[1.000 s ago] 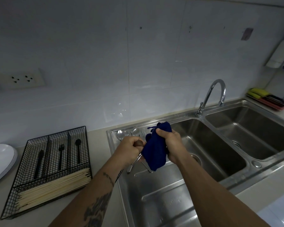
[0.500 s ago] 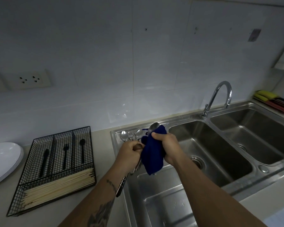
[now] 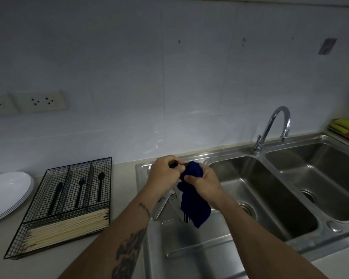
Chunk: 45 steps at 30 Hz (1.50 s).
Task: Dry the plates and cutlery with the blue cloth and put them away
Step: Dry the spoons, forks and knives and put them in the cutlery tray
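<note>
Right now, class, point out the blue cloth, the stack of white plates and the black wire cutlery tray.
blue cloth (image 3: 195,210), head view, hanging lower fold.
white plates (image 3: 6,190), head view, top plate's face.
cutlery tray (image 3: 80,165), head view, far rim.

Both forearms are bare with no sleeves showing, the left forearm (image 3: 129,234) carrying a large dark tattoo and a small dark mark near the wrist, the right forearm (image 3: 256,238) unmarked.

Blue cloth (image 3: 191,171) now covers spoon bowl; hands higher.
</note>
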Tool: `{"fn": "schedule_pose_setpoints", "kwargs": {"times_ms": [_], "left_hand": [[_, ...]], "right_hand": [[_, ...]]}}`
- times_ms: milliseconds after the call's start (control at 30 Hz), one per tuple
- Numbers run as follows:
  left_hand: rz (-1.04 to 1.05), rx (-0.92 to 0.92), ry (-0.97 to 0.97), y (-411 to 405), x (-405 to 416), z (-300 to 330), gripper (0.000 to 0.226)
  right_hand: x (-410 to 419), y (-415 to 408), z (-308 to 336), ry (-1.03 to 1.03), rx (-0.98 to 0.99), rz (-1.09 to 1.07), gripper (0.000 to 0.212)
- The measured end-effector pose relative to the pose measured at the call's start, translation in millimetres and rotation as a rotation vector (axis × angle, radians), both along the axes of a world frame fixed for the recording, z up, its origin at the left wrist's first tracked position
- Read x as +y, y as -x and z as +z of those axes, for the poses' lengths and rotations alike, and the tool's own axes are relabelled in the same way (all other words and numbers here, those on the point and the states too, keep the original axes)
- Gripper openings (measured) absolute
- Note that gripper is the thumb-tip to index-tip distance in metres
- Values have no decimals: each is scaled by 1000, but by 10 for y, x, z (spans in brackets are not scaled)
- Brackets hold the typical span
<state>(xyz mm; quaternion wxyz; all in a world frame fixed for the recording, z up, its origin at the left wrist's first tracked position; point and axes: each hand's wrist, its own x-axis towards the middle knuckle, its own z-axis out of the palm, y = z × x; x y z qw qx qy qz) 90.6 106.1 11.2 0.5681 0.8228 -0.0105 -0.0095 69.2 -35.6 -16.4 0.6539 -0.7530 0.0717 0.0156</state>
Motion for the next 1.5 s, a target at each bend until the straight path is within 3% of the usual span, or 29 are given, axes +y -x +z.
{"fn": "schedule_pose_setpoints", "kwargs": {"times_ms": [167, 333, 500, 600, 733, 833, 1000, 1133, 1367, 1500], "left_hand": [[114, -91, -187, -74, -351, -4, 7], [267, -91, -205, -110, -593, 6, 8], [399, -14, -170, -83, -580, -91, 9], [400, 36, -134, -60, -556, -129, 12], [416, 32, -35, -16, -477, -78, 11], [446, 3, 4, -23, -294, -50, 10], [535, 60, 105, -36, 123, -100, 9], [481, 80, 206, -19, 518, -113, 2], [578, 41, 247, -105, 1358, -240, 11], [637, 84, 288, -209, 1837, -302, 14]], "right_hand": [[-272, -73, 23, 153, -69, 99, 19], [-502, -125, 31, 372, -75, 262, 27], [-587, -114, -83, 528, -25, 401, 17], [-551, -125, -51, 486, -44, 356, 15], [-434, -176, 6, 242, 20, 261, 8], [-315, -134, -14, 151, 89, 307, 9], [21, -93, -42, 203, 106, 383, 7], [512, -107, 14, 178, 76, 371, 8], [1372, 78, -109, 155, 122, 422, 4], [1631, 58, -169, 316, 170, 500, 4]]}}
